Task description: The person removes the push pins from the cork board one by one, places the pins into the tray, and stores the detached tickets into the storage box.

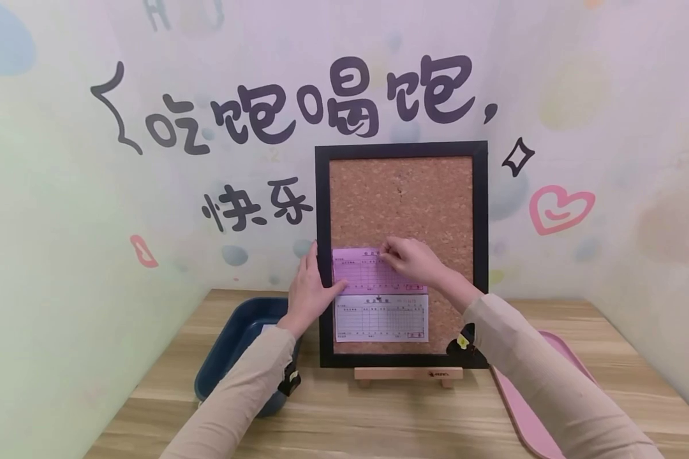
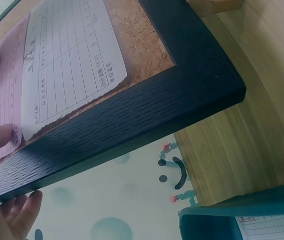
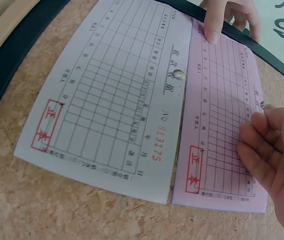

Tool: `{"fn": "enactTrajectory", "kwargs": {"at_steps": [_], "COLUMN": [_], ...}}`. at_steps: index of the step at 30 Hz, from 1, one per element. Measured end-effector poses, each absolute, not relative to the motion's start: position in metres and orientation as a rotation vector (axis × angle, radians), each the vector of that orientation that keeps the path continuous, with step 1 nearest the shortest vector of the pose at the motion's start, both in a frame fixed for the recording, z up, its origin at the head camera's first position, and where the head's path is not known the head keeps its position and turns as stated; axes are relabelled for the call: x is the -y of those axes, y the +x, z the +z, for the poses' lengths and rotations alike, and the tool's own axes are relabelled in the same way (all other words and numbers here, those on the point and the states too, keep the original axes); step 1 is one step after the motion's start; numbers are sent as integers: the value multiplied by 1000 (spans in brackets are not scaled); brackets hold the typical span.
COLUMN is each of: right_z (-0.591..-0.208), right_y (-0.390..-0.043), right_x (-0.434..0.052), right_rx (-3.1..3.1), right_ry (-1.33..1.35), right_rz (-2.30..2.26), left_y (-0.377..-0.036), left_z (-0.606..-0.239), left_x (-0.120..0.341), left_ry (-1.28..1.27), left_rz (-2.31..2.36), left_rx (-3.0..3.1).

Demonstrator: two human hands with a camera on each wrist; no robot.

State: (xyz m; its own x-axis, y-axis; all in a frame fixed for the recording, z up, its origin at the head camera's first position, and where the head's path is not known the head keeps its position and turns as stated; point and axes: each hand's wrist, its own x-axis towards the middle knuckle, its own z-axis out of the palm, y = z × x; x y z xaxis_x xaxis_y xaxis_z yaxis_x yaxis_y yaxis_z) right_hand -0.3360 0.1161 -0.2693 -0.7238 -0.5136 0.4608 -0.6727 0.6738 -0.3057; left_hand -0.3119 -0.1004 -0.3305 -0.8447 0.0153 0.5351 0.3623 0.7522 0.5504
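Observation:
A black-framed cork board (image 1: 402, 197) stands upright on a small wooden easel. On its lower left, a pink form (image 1: 350, 274) lies directly above a white form (image 1: 379, 325), their edges nearly meeting. A silver thumbtack (image 3: 179, 75) sits at the white form's top middle. My left hand (image 1: 310, 290) grips the board's left frame, fingers behind it, its thumb (image 2: 2, 136) pressing the pink form's lower left corner. At the pink form's top middle, my right hand (image 1: 410, 258) pinches a small thumbtack (image 3: 263, 105), mostly hidden by the fingertips.
A dark blue tray (image 1: 221, 344) with white paper in it stands left of the board. On the right lies a pink tray (image 1: 528, 408), partly under the right forearm. The lettered wall (image 1: 252, 255) rises close behind the wooden table (image 1: 344, 427).

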Motion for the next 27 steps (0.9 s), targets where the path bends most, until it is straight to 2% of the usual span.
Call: {"fn": "enactTrajectory", "kwargs": {"at_steps": [12,27], "right_z": [-284,-293], "right_y": [-331,-328], "right_x": [-131,-137], "right_rx": [2554,2548], "right_ry": [922,906], "right_rz": [684,717], "left_y": [-313,-319], "left_z": [-330,-304], "left_x": [105,105], "left_ry": [-340,-674], "left_rz": [-770,-467], "left_rx": [2310,2265]}}
